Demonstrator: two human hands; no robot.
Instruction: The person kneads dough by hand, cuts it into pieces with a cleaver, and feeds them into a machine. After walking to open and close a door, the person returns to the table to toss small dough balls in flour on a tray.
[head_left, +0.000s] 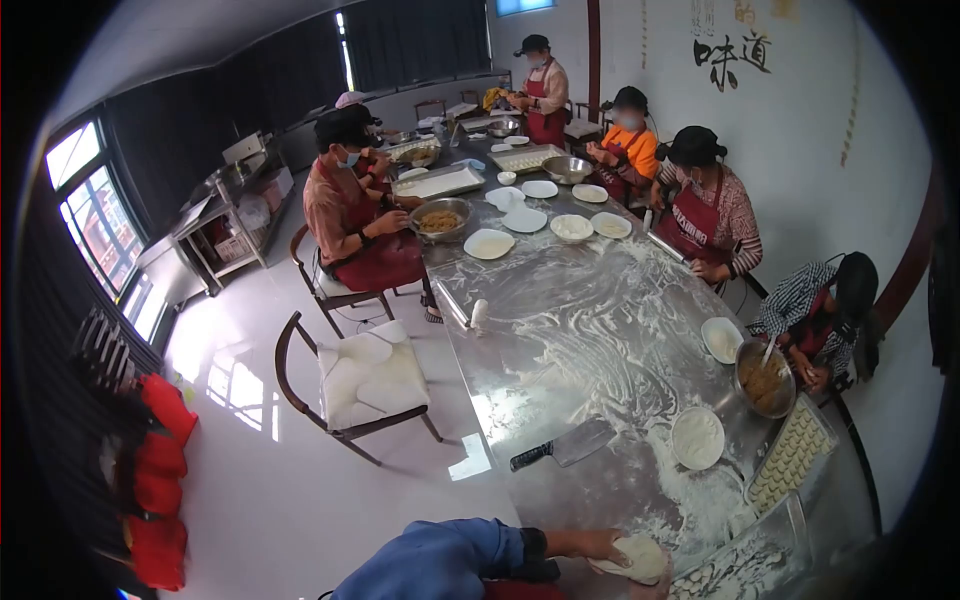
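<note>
Hands (607, 546) at the bottom edge, reaching in from my blue sleeves (478, 545): I can make out one, palm down with its fingers over a lump of dough (638, 560); the other is too hidden for me to tell its state, or which is left or right. The dough lies on the near end of the worktop (540, 395), soft, pale and rounded, longer across my view than along the table. Beside it, to the right, is a metal tray (797, 520) of floury pieces. Farther up, I see a white bowl (697, 438) of powder and a broad steel cleaver (583, 443), its black handle pointing lower left. Right of the bowl, a tray of dumplings (793, 455) lies near a round metal bowl of brown filling (764, 379). White flour streaks the shiny metal surface; aproned people in dark caps work around its far sides.
</note>
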